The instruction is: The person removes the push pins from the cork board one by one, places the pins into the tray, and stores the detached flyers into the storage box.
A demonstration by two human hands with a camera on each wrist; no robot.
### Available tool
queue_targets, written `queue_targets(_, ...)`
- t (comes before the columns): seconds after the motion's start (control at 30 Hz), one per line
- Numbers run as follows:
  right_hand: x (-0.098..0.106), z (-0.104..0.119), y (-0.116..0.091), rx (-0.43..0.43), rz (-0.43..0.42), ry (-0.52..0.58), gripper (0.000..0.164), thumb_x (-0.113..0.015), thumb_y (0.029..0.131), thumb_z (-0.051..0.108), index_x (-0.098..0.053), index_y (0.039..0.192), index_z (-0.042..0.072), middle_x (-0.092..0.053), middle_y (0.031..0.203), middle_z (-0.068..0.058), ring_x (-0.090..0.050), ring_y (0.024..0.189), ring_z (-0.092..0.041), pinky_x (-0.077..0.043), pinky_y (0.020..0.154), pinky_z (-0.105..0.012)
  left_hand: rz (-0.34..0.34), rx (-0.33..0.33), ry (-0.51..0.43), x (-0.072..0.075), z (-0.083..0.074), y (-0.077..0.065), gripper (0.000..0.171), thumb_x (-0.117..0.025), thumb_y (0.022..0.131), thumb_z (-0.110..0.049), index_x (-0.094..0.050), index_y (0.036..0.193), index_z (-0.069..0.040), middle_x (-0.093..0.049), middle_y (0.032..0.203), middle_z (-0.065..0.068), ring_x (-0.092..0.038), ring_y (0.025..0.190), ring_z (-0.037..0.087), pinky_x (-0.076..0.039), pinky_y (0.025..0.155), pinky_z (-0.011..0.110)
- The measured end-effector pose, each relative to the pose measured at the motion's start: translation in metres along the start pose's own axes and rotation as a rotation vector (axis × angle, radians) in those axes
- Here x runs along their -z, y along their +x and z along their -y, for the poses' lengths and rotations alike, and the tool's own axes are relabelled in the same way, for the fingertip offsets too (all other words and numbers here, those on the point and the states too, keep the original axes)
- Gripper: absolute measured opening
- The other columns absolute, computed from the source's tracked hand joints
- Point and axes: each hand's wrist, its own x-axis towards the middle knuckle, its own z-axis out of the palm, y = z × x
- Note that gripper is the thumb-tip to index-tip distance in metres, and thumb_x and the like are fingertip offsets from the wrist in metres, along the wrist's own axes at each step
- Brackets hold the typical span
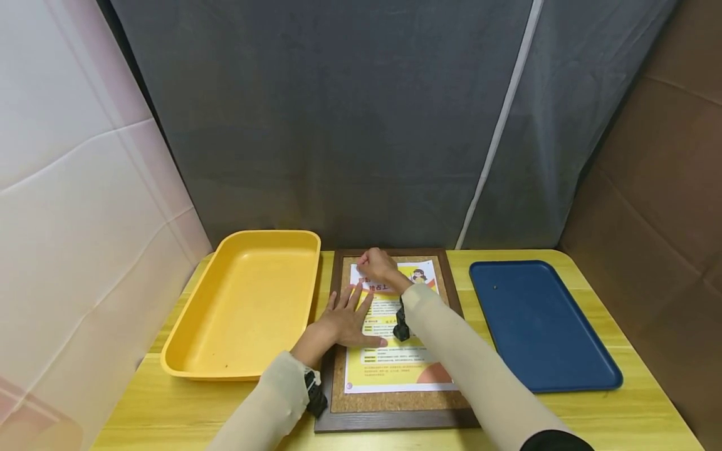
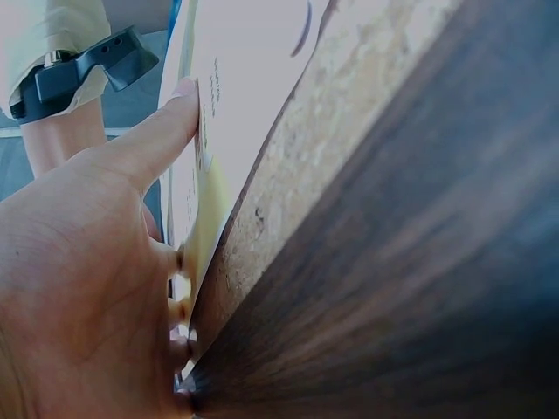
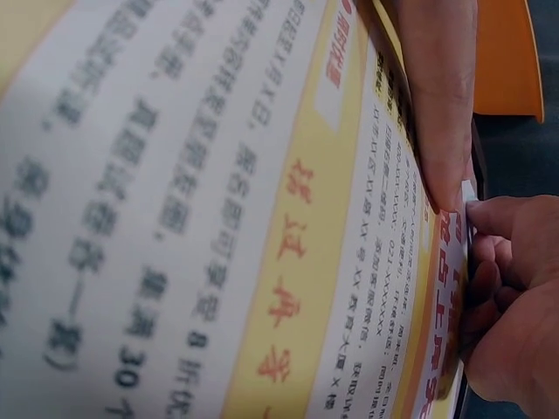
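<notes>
A printed paper poster (image 1: 389,376) lies on a cork board (image 1: 395,403) with a dark brown wooden frame (image 1: 395,421). My left hand (image 1: 346,319) rests flat on the poster's left side, fingers spread. In the left wrist view its thumb (image 2: 162,131) lies over the paper. At the poster's top left corner is my right hand (image 1: 379,266), its fingers curled. The right wrist view shows the right thumb (image 3: 502,214) bent against the curled fingers, with a small white bit at its tip; I cannot tell what it is. The left fingertips are close beside it.
To the left of the board stands a yellow tray (image 1: 242,371) with raised walls. A flat dark blue tray (image 1: 547,332) lies on the right. All rest on a light wooden table (image 1: 609,413), with a grey curtain (image 1: 338,125) behind and hanging sheets at both sides.
</notes>
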Motion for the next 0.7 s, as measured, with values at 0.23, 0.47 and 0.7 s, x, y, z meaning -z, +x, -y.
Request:
queue_targets(0.23, 0.001, 0.0, 0.0, 0.008, 0.008, 0.0, 0.015, -0.066, 0.101, 0.017, -0.078, 0.103, 0.008, -0.074, 0.094, -0.002, -0.06, 0.075, -0.012, -0.048, 0.075, -0.03, -0.006, -0.005, -0.01, 0.0, 0.0, -0.001, 0.123, -0.054, 0.086, -0.089, -0.001, 0.172, -0.018, 0.015, 0.177, 0.011, 0.012, 0.164, 0.033, 0.005, 0.128, 0.063)
queue_targets(0.47, 0.001, -0.001, 0.0, 0.009, 0.014, 0.018, 0.015, -0.066, 0.102, 0.017, -0.078, 0.103, 0.008, -0.074, 0.094, -0.002, -0.06, 0.076, -0.012, -0.047, 0.074, -0.029, 0.005, 0.005, 0.001, -0.005, 0.004, 0.007, 0.122, -0.056, 0.087, -0.087, 0.002, 0.172, -0.02, 0.019, 0.176, 0.008, 0.016, 0.163, 0.031, 0.009, 0.128, 0.061)
queue_targets(0.7, 0.002, -0.002, -0.002, 0.01, 0.019, 0.059, 0.015, -0.066, 0.102, 0.016, -0.078, 0.104, 0.007, -0.073, 0.095, -0.003, -0.061, 0.076, -0.013, -0.047, 0.071, -0.026, -0.002, 0.0, 0.007, -0.007, 0.004, 0.007, 0.123, -0.055, 0.086, -0.088, 0.001, 0.172, -0.02, 0.018, 0.176, 0.009, 0.015, 0.163, 0.032, 0.007, 0.128, 0.062)
